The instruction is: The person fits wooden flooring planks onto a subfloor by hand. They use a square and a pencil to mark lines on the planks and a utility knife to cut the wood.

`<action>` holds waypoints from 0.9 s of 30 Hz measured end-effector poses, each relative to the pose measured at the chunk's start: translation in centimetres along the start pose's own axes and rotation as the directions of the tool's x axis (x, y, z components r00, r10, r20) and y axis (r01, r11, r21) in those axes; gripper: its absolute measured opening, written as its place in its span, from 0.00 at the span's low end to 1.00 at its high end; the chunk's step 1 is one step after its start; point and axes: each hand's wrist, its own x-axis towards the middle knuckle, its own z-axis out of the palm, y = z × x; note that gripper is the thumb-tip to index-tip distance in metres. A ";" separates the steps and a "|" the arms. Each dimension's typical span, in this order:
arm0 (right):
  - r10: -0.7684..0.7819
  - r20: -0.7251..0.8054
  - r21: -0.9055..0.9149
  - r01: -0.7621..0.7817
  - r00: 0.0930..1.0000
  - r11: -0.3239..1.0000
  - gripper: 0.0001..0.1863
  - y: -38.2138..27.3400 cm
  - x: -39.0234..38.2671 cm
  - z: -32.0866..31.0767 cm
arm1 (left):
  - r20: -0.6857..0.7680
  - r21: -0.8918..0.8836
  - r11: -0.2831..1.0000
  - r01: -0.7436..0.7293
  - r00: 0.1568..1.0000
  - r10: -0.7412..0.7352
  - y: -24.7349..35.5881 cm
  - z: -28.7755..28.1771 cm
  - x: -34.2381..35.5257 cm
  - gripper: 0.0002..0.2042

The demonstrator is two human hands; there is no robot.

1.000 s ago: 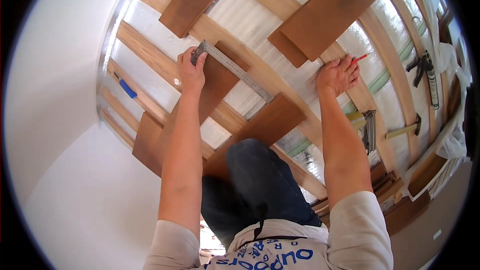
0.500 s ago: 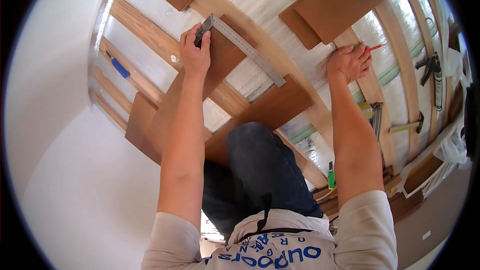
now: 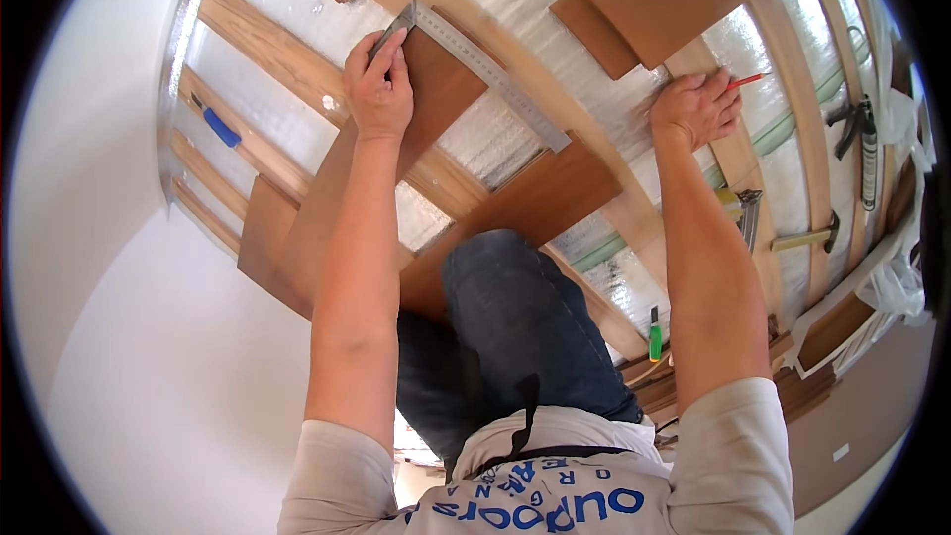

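Observation:
My left hand (image 3: 379, 94) is closed around the dark stock of a try square (image 3: 495, 76). The square's stock lies at the far end of a brown floorboard (image 3: 448, 89). Its metal ruled blade slants right across a gap, with its tip by the end of another brown board (image 3: 555, 188), partly beneath my knee. Farther right, my right hand (image 3: 693, 114) leans on the batten and foil, fingers bent. A red pencil (image 3: 750, 80) sticks out from between its fingers, tip pointing right.
Wooden battens (image 3: 267, 40) run over silvery foil. Stacked brown boards (image 3: 684, 5) lie at the top. A blue-handled tool (image 3: 220, 127) is near the white wall (image 3: 89, 188). At right are a green-handled tool (image 3: 655, 337), a hammer (image 3: 812, 238) and a caulking gun (image 3: 867, 154).
The whole view has shifted slightly, with the floor higher in the picture. My left fingers have shifted a little on the square's stock. My right hand still has the pencil.

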 end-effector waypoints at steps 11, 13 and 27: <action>-0.001 0.017 0.015 0.001 1.000 1.000 0.29 -0.2 0.2 -0.3 | 0.055 0.117 0.992 -0.046 0.998 0.039 -0.5 0.2 -0.5 0.19; -0.005 0.019 0.004 0.005 1.000 1.000 0.30 0.1 0.3 -0.2 | 0.048 0.112 0.992 -0.058 0.997 0.053 -0.4 0.5 -0.4 0.20; 0.013 0.005 0.065 -0.014 1.000 0.998 0.31 0.1 0.1 0.3 | 0.045 0.145 0.986 -0.088 0.996 0.082 -1.2 0.6 -0.6 0.23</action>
